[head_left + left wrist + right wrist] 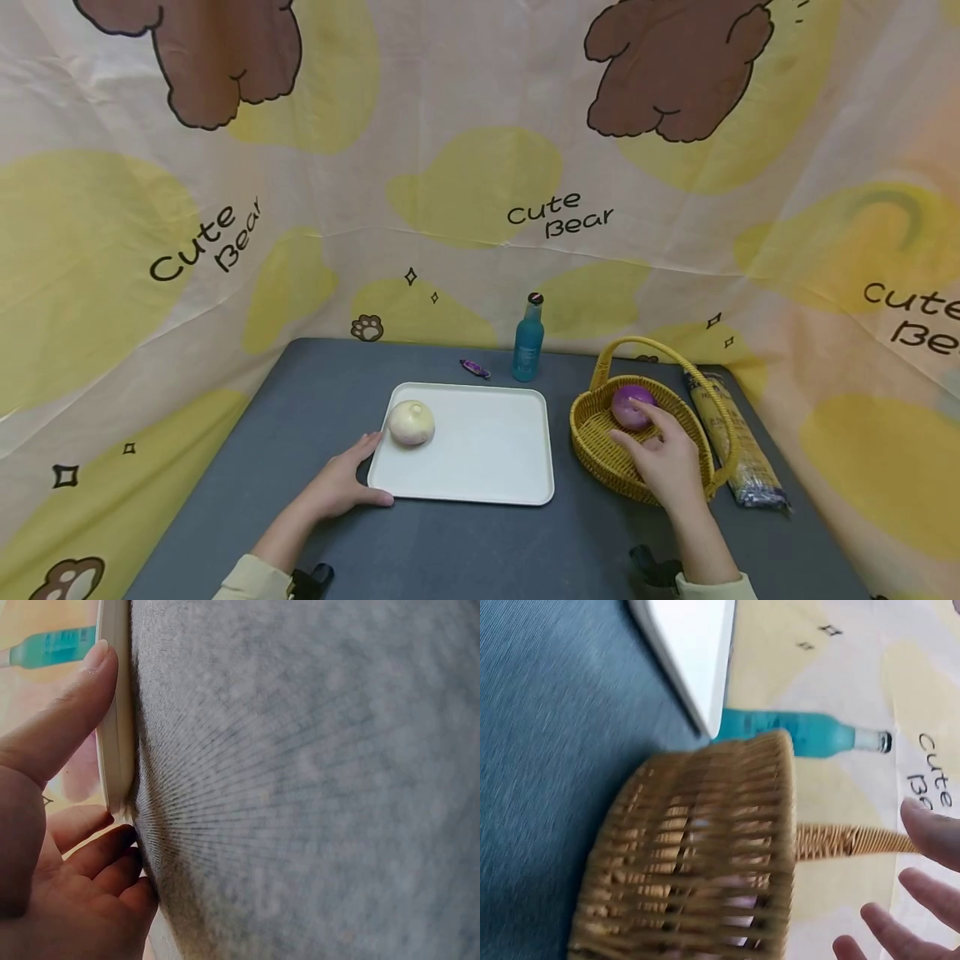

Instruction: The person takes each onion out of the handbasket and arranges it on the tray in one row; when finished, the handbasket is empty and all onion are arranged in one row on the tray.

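A white onion (pixel 411 422) sits on the left part of a white tray (pixel 480 450). My left hand (pixel 347 482) spans the tray's near left corner, thumb along the front edge and fingers at the left side. The left wrist view shows that thumb (pixel 71 712) against the tray's rim (pixel 114 750). A purple onion (pixel 628 405) lies in a yellow wicker basket (pixel 592 454) on the right. Over the basket, my right hand (pixel 669 462) has thumb and fingers spread apart, fingertips overlapping the onion in the head view. The right wrist view shows these fingers (pixel 900 930) above the basket's rim.
A blue bottle (pixel 528 346) stands behind the tray, beside a small purple wrapped candy (pixel 475 369). Right of the basket lies a long yellow packet (pixel 742 450). The basket's handle (pixel 675 354) arches over it. A printed cloth (pixel 450 167) hangs behind the grey table (pixel 480 550).
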Tool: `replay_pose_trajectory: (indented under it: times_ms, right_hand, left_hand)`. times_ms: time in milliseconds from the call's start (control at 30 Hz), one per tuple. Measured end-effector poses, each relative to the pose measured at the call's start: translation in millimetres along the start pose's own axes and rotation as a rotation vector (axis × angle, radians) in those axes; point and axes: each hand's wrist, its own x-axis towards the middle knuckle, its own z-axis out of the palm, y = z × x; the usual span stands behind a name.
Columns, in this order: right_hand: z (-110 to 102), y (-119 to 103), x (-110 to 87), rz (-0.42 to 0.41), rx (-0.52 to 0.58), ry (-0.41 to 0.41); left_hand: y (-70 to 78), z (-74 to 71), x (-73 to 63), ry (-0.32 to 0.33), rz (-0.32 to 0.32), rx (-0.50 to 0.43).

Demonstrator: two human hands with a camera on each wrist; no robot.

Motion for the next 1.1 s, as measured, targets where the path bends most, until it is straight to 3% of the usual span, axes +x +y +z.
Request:
replay_pose_trajectory:
  times_ms: [200, 600, 800, 1100]
  right_hand:
    - [-5, 11, 0.2, 0.011, -0.080, 0.005]
    - [-9, 24, 6.7, 0.175, -0.221, -0.141]
    - [-6, 33, 8.9, 0.178, -0.318, -0.204]
    - [-2, 37, 7.8, 0.137, -0.367, -0.184]
  left_hand:
    - [0.3, -0.4, -0.9, 0.002, -0.002, 0.006]
    - [0.7, -0.3, -1.0, -0.001, -0.021, -0.017]
    - [0.5, 1.2, 0.2, 0.003, -0.012, -0.028]
    - [0.9, -1.3, -2.0, 0.002, -0.012, -0.030]
